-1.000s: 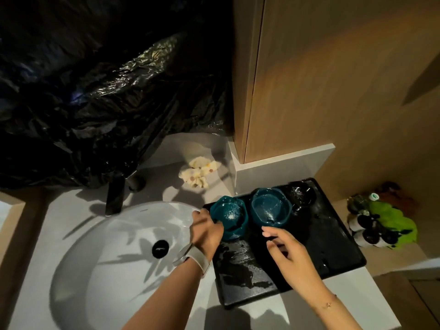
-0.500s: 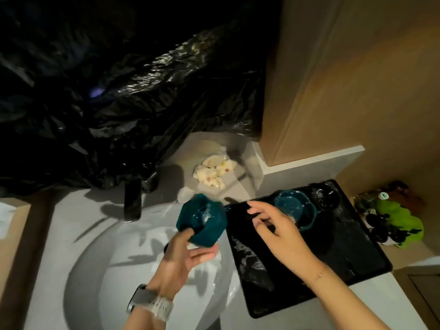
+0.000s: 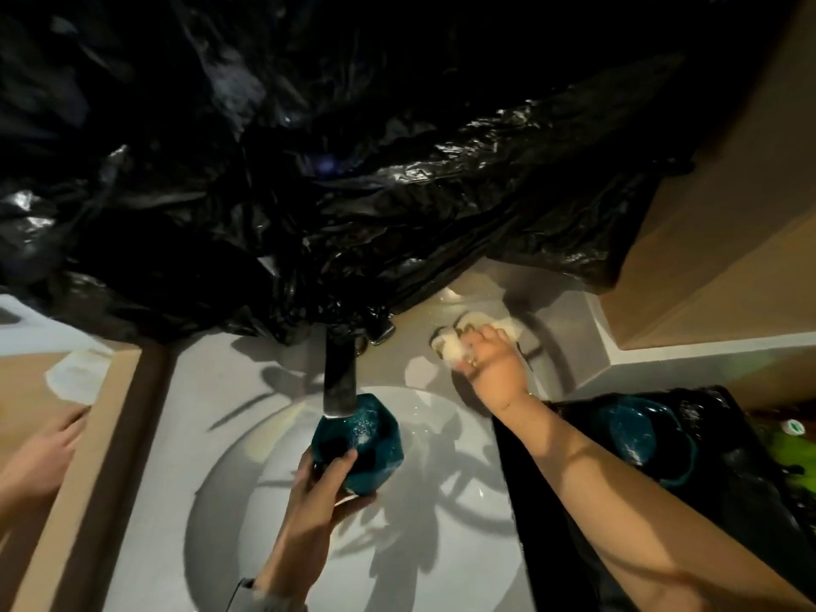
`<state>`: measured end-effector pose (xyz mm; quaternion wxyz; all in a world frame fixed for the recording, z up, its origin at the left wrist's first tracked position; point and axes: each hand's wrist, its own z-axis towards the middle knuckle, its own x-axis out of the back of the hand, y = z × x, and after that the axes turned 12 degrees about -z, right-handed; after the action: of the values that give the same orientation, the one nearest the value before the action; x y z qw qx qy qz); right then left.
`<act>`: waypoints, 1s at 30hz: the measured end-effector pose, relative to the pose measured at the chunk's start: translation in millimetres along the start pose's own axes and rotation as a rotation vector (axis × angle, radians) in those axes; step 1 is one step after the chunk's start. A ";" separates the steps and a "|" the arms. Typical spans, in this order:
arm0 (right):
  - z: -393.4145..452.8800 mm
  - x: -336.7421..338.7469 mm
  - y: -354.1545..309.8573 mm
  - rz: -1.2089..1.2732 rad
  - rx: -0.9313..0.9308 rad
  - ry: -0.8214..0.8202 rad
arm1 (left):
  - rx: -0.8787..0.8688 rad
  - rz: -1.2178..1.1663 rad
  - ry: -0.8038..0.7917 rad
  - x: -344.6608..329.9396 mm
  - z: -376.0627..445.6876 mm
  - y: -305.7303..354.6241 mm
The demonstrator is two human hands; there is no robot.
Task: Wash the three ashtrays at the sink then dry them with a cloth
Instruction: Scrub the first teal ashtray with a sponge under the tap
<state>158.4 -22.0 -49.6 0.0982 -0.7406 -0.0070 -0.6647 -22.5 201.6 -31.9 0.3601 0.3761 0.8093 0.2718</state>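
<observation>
My left hand (image 3: 324,483) grips a teal ashtray (image 3: 360,441) over the white sink basin (image 3: 441,545), right under the dark faucet spout (image 3: 339,377). My right hand (image 3: 492,360) reaches to the back of the counter and closes on the pale yellow cloth (image 3: 455,342) lying there. A second teal ashtray (image 3: 636,428) sits on the black tray (image 3: 750,492) to the right of the basin. The third, dark ashtray is not visible.
Crumpled black plastic sheeting (image 3: 353,178) hangs over the wall behind the faucet. A wooden cabinet (image 3: 724,205) rises at the right. Another person's hand (image 3: 39,457) rests on the wooden ledge at the far left. Green items (image 3: 795,452) lie beyond the tray.
My left hand lifted the teal ashtray off the tray and carried it left under the faucet. My right hand left the tray and reached back to the cloth.
</observation>
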 end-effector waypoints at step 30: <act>-25.0 118.5 -141.9 1.170 -0.384 -0.237 | -0.009 0.071 -0.194 33.4 34.7 33.3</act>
<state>127.6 99.0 89.0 0.3095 -0.6949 0.5083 -0.4037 3.3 253.2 -41.5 0.4288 0.4276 0.7554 0.2504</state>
